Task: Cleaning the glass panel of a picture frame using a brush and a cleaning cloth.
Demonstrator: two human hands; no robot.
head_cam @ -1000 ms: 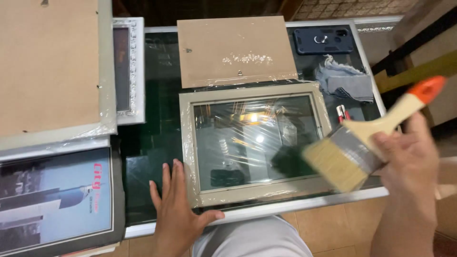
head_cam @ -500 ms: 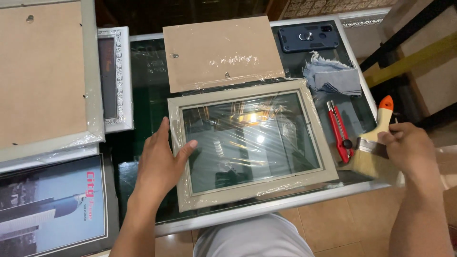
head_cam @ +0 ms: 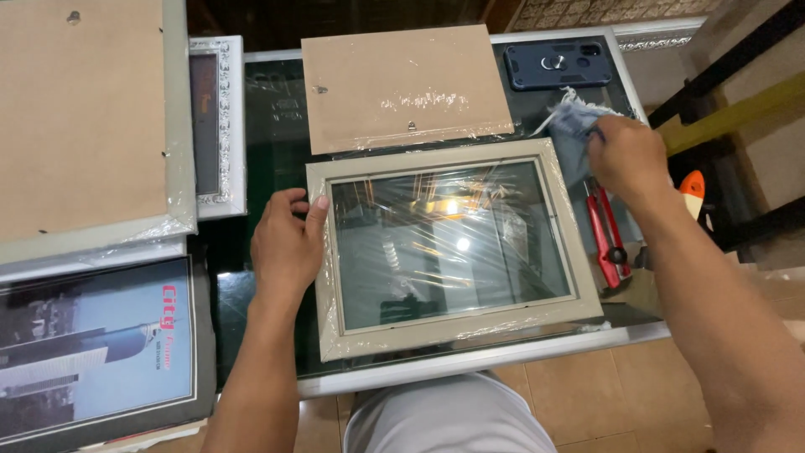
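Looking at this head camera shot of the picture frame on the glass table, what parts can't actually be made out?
- Cloth, head view: mostly covered by the right hand, so its full shape is hidden.
- Red cutter: its top end runs under that hand.
- Brush: only its orange handle tip shows past the right forearm.
- Picture frame under the left hand: plastic wrap and glare blur what lies behind the glass.
- Poster frame: cut off by the left edge.
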